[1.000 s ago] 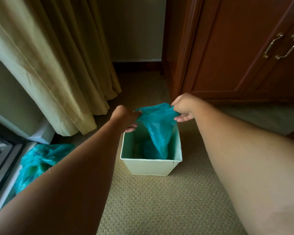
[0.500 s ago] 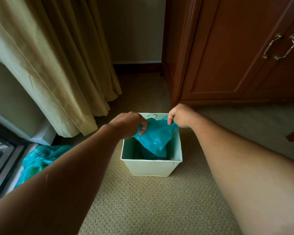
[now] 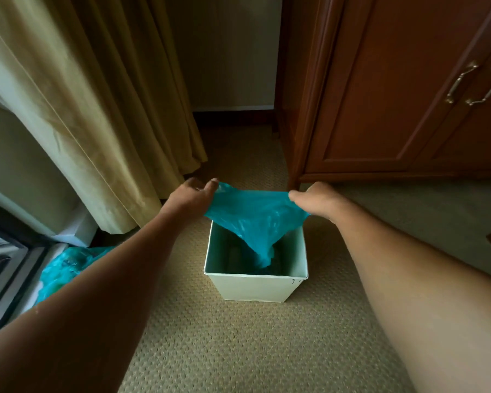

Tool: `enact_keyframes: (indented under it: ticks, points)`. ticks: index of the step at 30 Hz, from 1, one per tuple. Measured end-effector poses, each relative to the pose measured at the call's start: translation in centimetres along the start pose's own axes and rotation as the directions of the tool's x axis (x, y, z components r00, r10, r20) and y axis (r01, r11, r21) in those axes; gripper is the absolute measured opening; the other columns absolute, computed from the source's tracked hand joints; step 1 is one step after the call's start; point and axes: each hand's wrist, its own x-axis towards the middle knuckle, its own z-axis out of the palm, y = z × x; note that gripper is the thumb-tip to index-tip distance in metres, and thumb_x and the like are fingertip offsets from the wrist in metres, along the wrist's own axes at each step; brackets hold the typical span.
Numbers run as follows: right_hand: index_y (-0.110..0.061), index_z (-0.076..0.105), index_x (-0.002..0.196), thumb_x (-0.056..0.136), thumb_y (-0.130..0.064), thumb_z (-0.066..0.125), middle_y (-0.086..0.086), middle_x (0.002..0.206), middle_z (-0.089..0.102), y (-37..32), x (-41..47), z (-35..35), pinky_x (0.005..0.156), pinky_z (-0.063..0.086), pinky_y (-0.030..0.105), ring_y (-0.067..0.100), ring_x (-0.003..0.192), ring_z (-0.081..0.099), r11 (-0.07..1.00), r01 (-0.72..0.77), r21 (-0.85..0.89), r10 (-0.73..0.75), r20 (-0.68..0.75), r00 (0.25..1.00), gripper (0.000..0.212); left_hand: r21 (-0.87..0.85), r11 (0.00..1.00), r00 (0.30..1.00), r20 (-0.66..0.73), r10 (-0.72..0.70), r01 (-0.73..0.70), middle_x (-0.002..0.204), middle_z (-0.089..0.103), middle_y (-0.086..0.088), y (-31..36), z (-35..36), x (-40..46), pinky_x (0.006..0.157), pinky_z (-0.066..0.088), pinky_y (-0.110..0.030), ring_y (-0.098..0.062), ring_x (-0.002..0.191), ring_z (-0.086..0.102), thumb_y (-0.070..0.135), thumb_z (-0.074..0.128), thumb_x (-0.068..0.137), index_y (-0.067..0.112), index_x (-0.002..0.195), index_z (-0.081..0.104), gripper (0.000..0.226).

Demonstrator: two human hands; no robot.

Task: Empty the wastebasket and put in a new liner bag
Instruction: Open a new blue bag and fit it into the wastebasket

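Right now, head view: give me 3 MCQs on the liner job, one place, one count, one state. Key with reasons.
1. Where does the lower end of the teal liner bag hang?
A. inside the wastebasket
B. on the carpet beside it
C. over the cabinet handles

2. How many teal bags show?
A. one
B. two
C. three

3. What state is the liner's top edge in?
A. folded over the rim
B. held up, stretched between both hands
C. lying loose, untouched

Key:
1 A, its narrow end drops into the basket.
2 B, the liner plus a crumpled bag on the floor under the left arm.
3 B, the left hand and right hand pinch its corners above the rim.
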Motion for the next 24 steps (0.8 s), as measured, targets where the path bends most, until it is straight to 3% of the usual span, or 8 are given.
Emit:
enact_keyframes:
  ticks: [4, 7, 11, 14, 16, 18, 21, 24]
  points:
    - [-0.012, 0.060, 0.129, 0.089, -0.056, 0.050, 0.005, 0.119, 0.061, 0.6, 0.1, -0.6, 0.096, 0.046, 0.042, 0.023, 0.109, 0.057, 0.980, -0.024, 0.195, 0.037, -0.065, 0.997, 0.061, 0.026, 0.964, 0.964, 0.023, 0.264, -0.265, 0.099, 0.060, -0.001, -0.6, -1.6, -0.4, 0.060, 0.052, -0.024, -0.014, 0.079, 0.058, 0.018, 0.063, 0.094, 0.020, 0.105, 0.059, 0.012]
    - [-0.017, 0.054, 0.135, 0.093, -0.058, 0.043, 0.007, 0.125, 0.055, 0.8, 0.0, -1.0, 0.100, 0.043, 0.045, 0.026, 0.116, 0.053, 0.913, -0.088, 0.399, 0.116, -0.048, 0.992, 0.060, -0.017, 0.950, 0.915, 0.266, 0.304, -0.311, 0.094, 0.063, 0.002, -1.5, -3.2, -0.7, 0.052, 0.048, -0.019, -0.011, 0.070, 0.057, 0.017, 0.062, 0.096, 0.030, 0.094, 0.065, 0.014]
    - [-0.013, 0.067, 0.110, 0.088, -0.019, 0.067, 0.009, 0.110, 0.068, 1.3, 0.6, -0.5, 0.079, 0.058, 0.038, 0.020, 0.090, 0.065, 0.908, -0.057, 0.414, 0.137, -0.167, 0.976, 0.023, 0.309, 0.936, 0.836, 0.548, -0.030, -0.169, 0.122, 0.062, 0.004, -1.9, -4.1, -1.2, 0.073, 0.061, -0.034, -0.019, 0.103, 0.064, 0.042, 0.066, 0.091, 0.046, 0.109, 0.063, 0.019]
    - [-0.012, 0.072, 0.110, 0.087, 0.006, 0.060, 0.013, 0.111, 0.070, 0.9, 1.0, -0.1, 0.084, 0.061, 0.040, 0.025, 0.094, 0.069, 0.908, 0.001, 0.420, 0.065, -0.141, 0.988, 0.031, 0.553, 0.825, 0.685, 0.646, -0.337, -0.114, 0.128, 0.048, 0.010, -0.9, -4.0, -1.7, 0.095, 0.054, -0.050, -0.029, 0.127, 0.052, 0.054, 0.072, 0.082, 0.048, 0.130, 0.055, 0.052]
    - [-0.015, 0.073, 0.110, 0.089, 0.010, 0.054, 0.010, 0.107, 0.069, 0.5, 0.8, -0.2, 0.075, 0.059, 0.030, 0.021, 0.091, 0.069, 0.915, 0.074, 0.396, -0.058, -0.052, 0.997, 0.038, 0.661, 0.699, 0.794, 0.565, -0.225, -0.273, 0.134, 0.053, 0.008, 0.1, -3.3, -1.0, 0.105, 0.045, -0.047, -0.023, 0.130, 0.051, 0.063, 0.067, 0.081, 0.036, 0.133, 0.057, 0.059]
    - [-0.021, 0.076, 0.105, 0.090, 0.008, 0.056, 0.004, 0.105, 0.069, -0.2, 0.3, -0.5, 0.069, 0.054, 0.022, 0.016, 0.090, 0.067, 0.931, 0.161, 0.327, -0.176, 0.017, 0.984, 0.039, 0.647, 0.689, 0.928, 0.356, 0.105, -0.327, 0.126, 0.062, -0.001, 1.3, -1.8, 0.3, 0.098, 0.050, -0.044, -0.022, 0.116, 0.058, 0.065, 0.062, 0.083, 0.029, 0.117, 0.064, 0.049]
    - [-0.027, 0.076, 0.090, 0.088, 0.008, 0.053, 0.006, 0.111, 0.070, -1.4, 0.0, -0.8, 0.075, 0.053, 0.024, 0.019, 0.100, 0.066, 0.929, 0.265, 0.257, -0.291, 0.070, 0.954, 0.043, 0.479, 0.733, 0.871, 0.173, 0.460, -0.482, 0.114, 0.058, 0.002, 3.4, 1.2, 0.6, 0.091, 0.052, -0.047, -0.024, 0.114, 0.055, 0.067, 0.054, 0.074, 0.044, 0.092, 0.052, 0.029]
    - [-0.025, 0.076, 0.079, 0.085, 0.011, 0.043, 0.010, 0.114, 0.069, -2.4, 0.1, -0.7, 0.091, 0.053, 0.039, 0.030, 0.106, 0.063, 0.932, 0.312, 0.184, -0.330, 0.080, 0.940, 0.049, 0.526, 0.619, 0.812, 0.416, 0.410, -0.582, 0.142, 0.047, 0.000, 4.2, 4.3, -0.5, 0.108, 0.039, -0.052, -0.030, 0.137, 0.038, 0.051, 0.063, 0.083, 0.047, 0.109, 0.059, 0.027]
